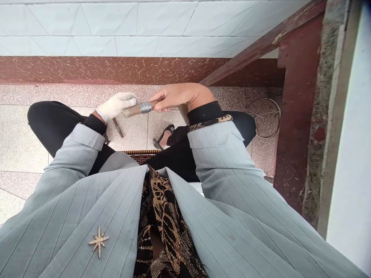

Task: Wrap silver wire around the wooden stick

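Handwork on the rod (133, 111) seems to be at a stage of steadying and working its wire band (145, 107), so the next move would call for a firm hold beside the coils. Of the 2 hands, the bare right hand (176, 96) pinches the right end, while the gloved left hand (117, 105) curls against the left part, gripping or merely touching, I cannot tell. Between them above the floor (23, 150), the rod looks brownish, its silvery wire band coiled closely around it.

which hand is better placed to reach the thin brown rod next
Left, probably: the gloved left hand appears nearest the thin brown rod; the bare right hand is farther. Both seem to hold the wrapped stick.
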Tool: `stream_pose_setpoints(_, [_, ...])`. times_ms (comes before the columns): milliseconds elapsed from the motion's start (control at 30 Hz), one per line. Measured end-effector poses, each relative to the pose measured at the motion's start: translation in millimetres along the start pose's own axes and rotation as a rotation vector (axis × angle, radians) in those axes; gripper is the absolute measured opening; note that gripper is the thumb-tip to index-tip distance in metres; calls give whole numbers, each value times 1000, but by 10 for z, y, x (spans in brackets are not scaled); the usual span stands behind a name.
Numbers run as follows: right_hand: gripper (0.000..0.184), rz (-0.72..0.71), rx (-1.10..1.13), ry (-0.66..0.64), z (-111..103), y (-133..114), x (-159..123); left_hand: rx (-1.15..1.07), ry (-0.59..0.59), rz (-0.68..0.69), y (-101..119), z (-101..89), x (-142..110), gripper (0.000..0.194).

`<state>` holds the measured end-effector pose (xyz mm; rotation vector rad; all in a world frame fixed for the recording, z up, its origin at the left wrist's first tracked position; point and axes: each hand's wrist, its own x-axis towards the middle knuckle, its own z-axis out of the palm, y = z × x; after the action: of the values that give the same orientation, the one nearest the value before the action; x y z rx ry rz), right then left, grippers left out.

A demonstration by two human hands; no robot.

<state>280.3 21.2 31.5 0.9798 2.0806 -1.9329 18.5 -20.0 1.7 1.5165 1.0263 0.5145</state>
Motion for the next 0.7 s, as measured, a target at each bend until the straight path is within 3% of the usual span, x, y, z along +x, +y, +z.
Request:
stream_pose_setpoints(100, [39, -292, 192, 229, -15, 12, -95, -126, 27, 38, -36, 21, 13, 26])
stream_pose_setpoints(167, [38, -400, 279, 422, -12, 19, -123, -182, 10, 56, -40, 60, 18, 29])
stream_pose_setpoints(267, [36, -346, 325, 602, -4, 49, -74, -196, -53, 46, -12, 126, 9, 26])
stream_pose_setpoints(333, [51, -231, 303, 662, 2, 76, 2, -139, -95, 25, 20, 154, -7, 23])
stream_pose_setpoints(433, [70, -50, 166, 673, 16, 94, 105, 3, -124, -3, 64, 157, -29, 20])
stream_pose_setpoints(567, [41, 157, -241, 634, 21, 89, 160, 185, -94, -3, 79, 113, -30, 19])
stream_pose_setpoints(700, [23, 242, -439, 365, 2, 108, 169, 295, -15, 10, 96, 52, -27, 19])
